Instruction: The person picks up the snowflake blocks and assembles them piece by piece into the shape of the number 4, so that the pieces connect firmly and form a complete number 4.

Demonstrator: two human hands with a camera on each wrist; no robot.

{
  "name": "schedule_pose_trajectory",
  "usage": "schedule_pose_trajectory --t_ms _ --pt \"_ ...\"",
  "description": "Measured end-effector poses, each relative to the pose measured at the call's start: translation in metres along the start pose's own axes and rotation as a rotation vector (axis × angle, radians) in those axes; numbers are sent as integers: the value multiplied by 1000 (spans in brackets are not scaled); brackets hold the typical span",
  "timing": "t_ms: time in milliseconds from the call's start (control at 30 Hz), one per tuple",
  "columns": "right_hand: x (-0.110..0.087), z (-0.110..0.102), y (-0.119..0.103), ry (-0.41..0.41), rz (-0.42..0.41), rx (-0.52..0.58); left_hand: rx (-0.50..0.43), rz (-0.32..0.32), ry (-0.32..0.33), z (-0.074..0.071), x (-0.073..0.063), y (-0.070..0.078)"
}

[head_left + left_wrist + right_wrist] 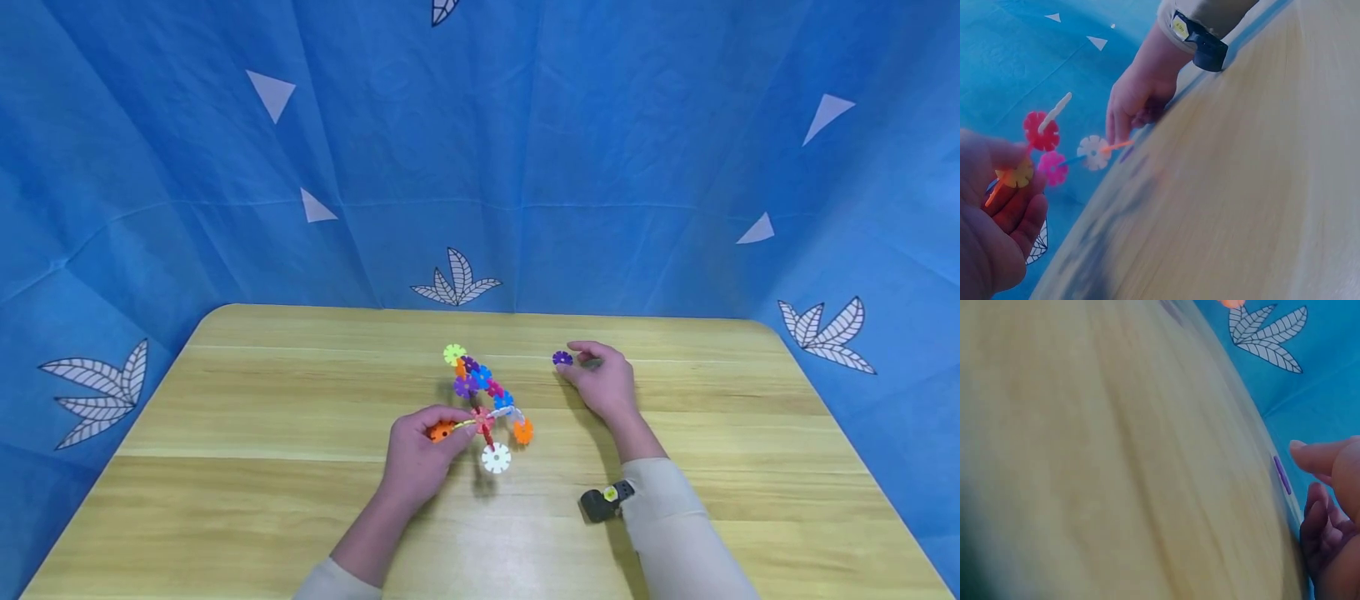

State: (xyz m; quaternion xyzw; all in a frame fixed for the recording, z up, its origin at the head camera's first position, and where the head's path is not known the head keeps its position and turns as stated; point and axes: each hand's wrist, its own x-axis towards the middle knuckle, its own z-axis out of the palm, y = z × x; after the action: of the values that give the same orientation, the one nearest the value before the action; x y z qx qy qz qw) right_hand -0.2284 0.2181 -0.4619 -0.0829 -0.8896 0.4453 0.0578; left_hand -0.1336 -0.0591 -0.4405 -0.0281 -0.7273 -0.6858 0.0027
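My left hand [423, 454] pinches a yellow notched disc [1017, 174] between thumb and fingers. That disc belongs to a linked chain of colourful snowflake discs [482, 377], held up over the table. An orange disc [441, 431] sits by the left fingers, and a white disc [496, 458] hangs at the near end. To the right, a single purple snowflake disc [562, 358] lies on the table. My right hand [603, 385] is beside it, thumb and fingers parted around its right side. In the right wrist view a small gap shows between the thumb and the purple disc [1282, 475].
A light wood table [247, 500] spreads under both hands. Blue cloth [480, 150] with white leaf and triangle prints hangs behind and at both sides. A black device [603, 504] is strapped at the right wrist.
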Motion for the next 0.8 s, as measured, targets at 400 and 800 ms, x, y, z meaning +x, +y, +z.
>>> schedule_pose_trajectory --t_ms 400,800 --pt "5 2 4 -55 -47 -211 -3 8 1 -1 -1 2" --pt "6 3 0 -52 -16 -250 4 22 -8 -2 -2 5"
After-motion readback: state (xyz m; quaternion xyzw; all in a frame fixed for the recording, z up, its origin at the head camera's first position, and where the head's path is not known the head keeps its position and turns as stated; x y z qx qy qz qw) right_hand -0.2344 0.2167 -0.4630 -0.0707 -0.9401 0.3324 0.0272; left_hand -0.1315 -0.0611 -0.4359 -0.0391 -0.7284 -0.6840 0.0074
